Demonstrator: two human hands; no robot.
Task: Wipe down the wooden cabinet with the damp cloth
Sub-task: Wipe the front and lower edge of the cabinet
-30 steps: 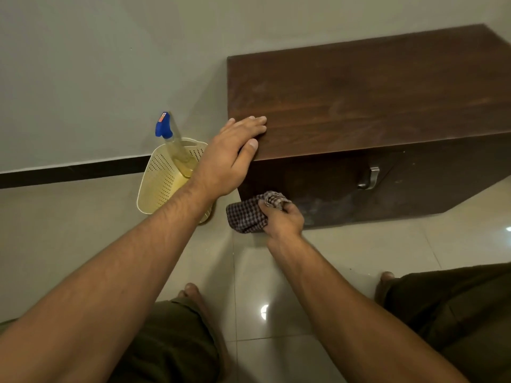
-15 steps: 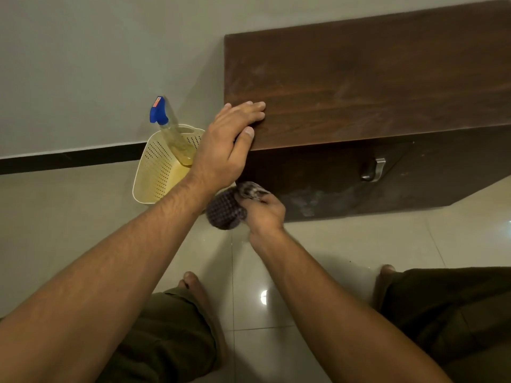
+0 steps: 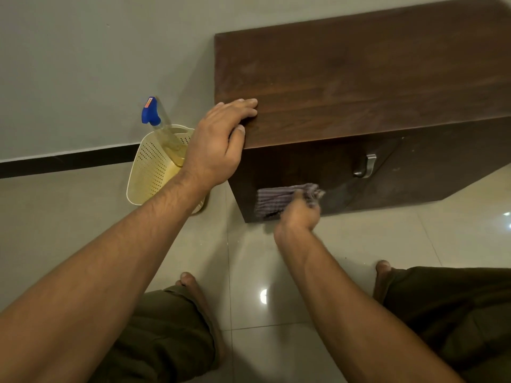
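A low dark wooden cabinet (image 3: 359,78) stands against the wall, with a metal handle (image 3: 366,165) on its front. My left hand (image 3: 218,142) lies flat on the cabinet's near left top corner, fingers spread, holding nothing. My right hand (image 3: 300,214) grips a checked cloth (image 3: 276,199) and presses it against the lower left of the cabinet front. Cloth and hand are blurred by motion. A paler smeared patch shows on the front to the right of the cloth.
A cream perforated basket (image 3: 154,167) stands on the floor left of the cabinet, holding a spray bottle with a blue nozzle (image 3: 150,111). Glossy floor tiles (image 3: 262,272) lie in front. My bare feet and knees are at the bottom.
My right hand has swung the cloth from the cabinet's lower left corner rightward across the front. The left hand stays on the top corner. The view has shifted slightly.
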